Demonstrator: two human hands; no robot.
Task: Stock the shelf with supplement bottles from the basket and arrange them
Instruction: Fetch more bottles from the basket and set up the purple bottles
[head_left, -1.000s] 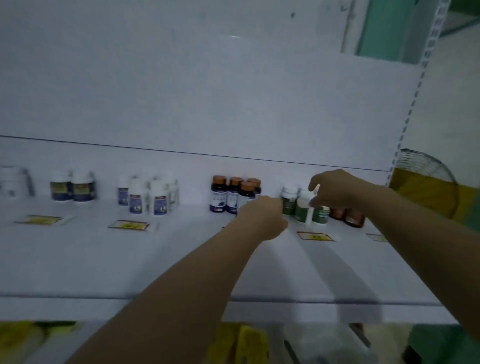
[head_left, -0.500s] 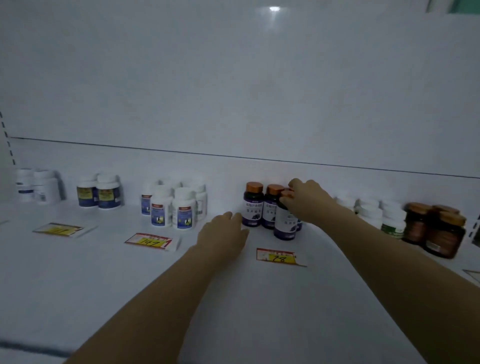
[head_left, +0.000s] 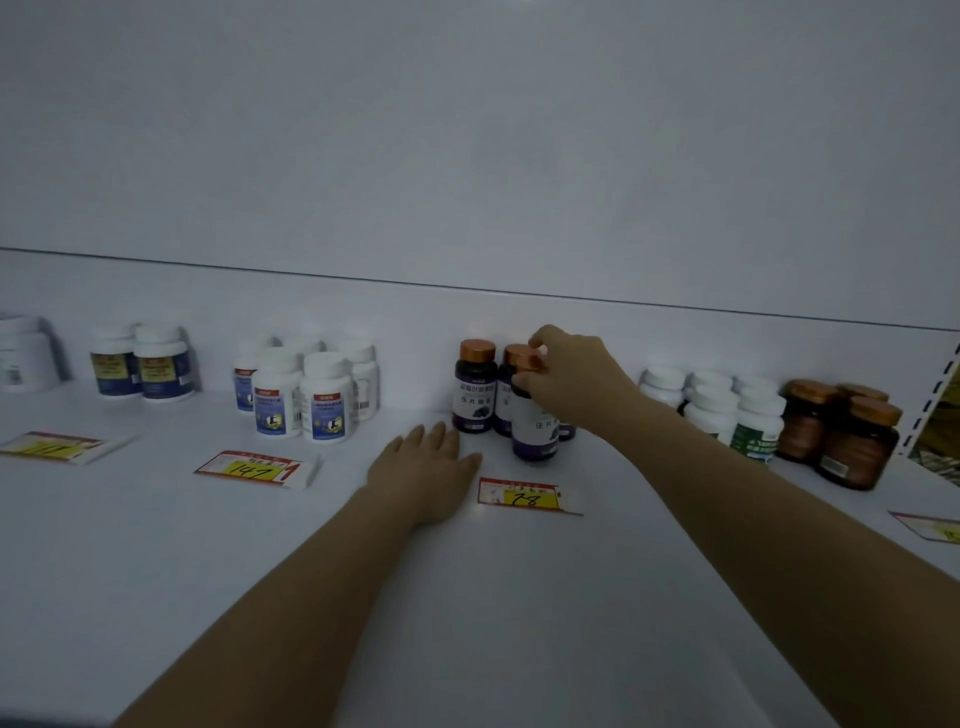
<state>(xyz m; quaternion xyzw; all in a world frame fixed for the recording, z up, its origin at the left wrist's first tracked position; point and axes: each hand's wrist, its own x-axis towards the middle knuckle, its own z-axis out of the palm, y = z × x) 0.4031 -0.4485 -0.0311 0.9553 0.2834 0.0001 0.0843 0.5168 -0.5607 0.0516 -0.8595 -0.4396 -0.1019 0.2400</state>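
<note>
**Bottle placed at the front of its row**

My right hand (head_left: 571, 379) pinches the copper cap of a dark purple plastic supplement bottle (head_left: 535, 434). It stands upright on the white metal shelf (head_left: 467, 597), just ahead of its matching bottles (head_left: 475, 387). My left hand (head_left: 428, 470) lies flat and open on the shelf, probably steadying my reach.

Right hand (head_left: 571, 382) from green-label bottles (head_left: 754, 427) to purple bottle (head_left: 535, 428); left hand (head_left: 426, 467) newly flat.

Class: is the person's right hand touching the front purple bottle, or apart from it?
Touching. The head view shows the right hand with its fingers curled round the top of the front purple bottle, with no gap between them.
</note>
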